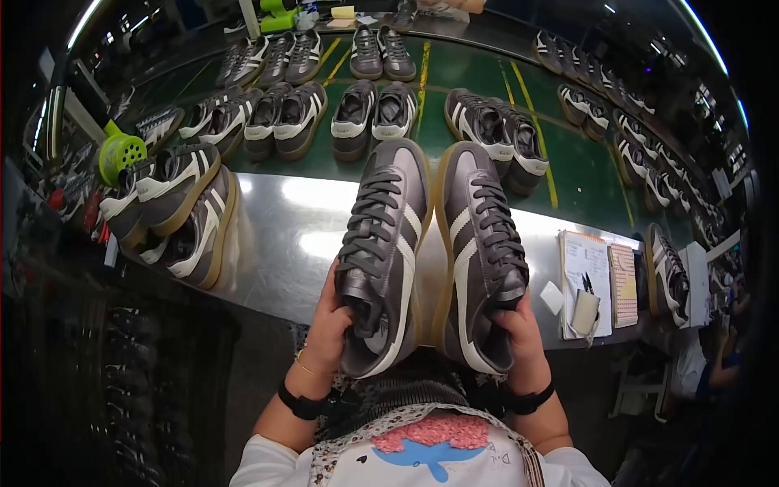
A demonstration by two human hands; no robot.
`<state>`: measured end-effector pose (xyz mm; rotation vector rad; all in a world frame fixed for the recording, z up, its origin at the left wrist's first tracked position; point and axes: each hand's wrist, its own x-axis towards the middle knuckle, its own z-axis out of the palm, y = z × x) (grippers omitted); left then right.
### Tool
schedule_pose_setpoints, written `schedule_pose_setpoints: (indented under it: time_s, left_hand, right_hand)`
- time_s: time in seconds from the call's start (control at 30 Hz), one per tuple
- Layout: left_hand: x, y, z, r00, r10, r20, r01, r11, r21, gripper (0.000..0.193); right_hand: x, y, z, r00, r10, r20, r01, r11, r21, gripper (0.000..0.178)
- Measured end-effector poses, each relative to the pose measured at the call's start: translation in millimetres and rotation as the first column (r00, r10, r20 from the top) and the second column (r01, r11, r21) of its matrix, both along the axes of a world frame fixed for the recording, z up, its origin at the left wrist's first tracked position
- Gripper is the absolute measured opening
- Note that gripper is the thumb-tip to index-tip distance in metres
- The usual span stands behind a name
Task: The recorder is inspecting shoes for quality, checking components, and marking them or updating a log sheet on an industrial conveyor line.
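In front of my chest I hold a pair of dark grey sneakers with white side stripes, dark laces and gum-coloured soles. My left hand [326, 325] grips the left sneaker [381, 243] at its heel, the thumb hooked into the opening. On the other side, my right hand [523, 329] has the right sneaker [480, 252] the same way, thumb inside the collar. Both toes point away from me, and the soles face each other with a narrow gap between them. The fingers on the outer sides are partly hidden behind the shoes.
A metal-topped table [276, 235] lies below the sneakers, with a green belt [442, 73] beyond carrying several similar pairs. Stacked sneakers [182, 203] stand at the left. A notebook [584, 268], a tape roll [586, 312] and an upright sneaker pair [669, 280] are at the right.
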<state>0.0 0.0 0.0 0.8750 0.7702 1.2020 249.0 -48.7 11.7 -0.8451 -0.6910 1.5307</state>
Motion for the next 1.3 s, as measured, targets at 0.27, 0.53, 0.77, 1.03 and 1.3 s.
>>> schedule_pose_setpoints:
  time_s: [0.27,0.53,0.77,1.03,1.3]
  left_hand:
    - [6.8,2.1,33.6,0.05,0.456,-0.888,0.375,0.816,0.44,0.062]
    - [-47.5,34.4,9.7,0.681,-0.003,-0.732,0.109,0.989,0.097,0.043]
    - [-47.3,28.2,-3.1,0.799,-0.219,-0.56,0.189,0.976,-0.112,0.048]
    - [-43.2,31.2,-3.7,0.985,-0.101,0.143,0.143,0.935,-0.325,0.047]
    - [1.3,30.7,-15.0,0.812,0.031,0.583,0.267,0.869,-0.418,0.051]
  right_hand:
    - [-12.5,8.2,10.4,0.114,-0.195,0.974,-0.222,0.951,0.216,0.056]
    - [17.9,23.5,-11.6,0.783,0.019,0.621,0.03,0.997,-0.069,0.044]
    - [10.1,27.2,-22.1,0.85,0.147,0.506,-0.086,0.986,-0.142,0.046]
    - [-3.7,34.5,-28.0,0.999,0.019,-0.031,-0.02,0.999,-0.032,0.049]
    - [-36.8,47.8,-37.3,0.843,-0.174,-0.509,0.009,0.951,-0.309,0.049]
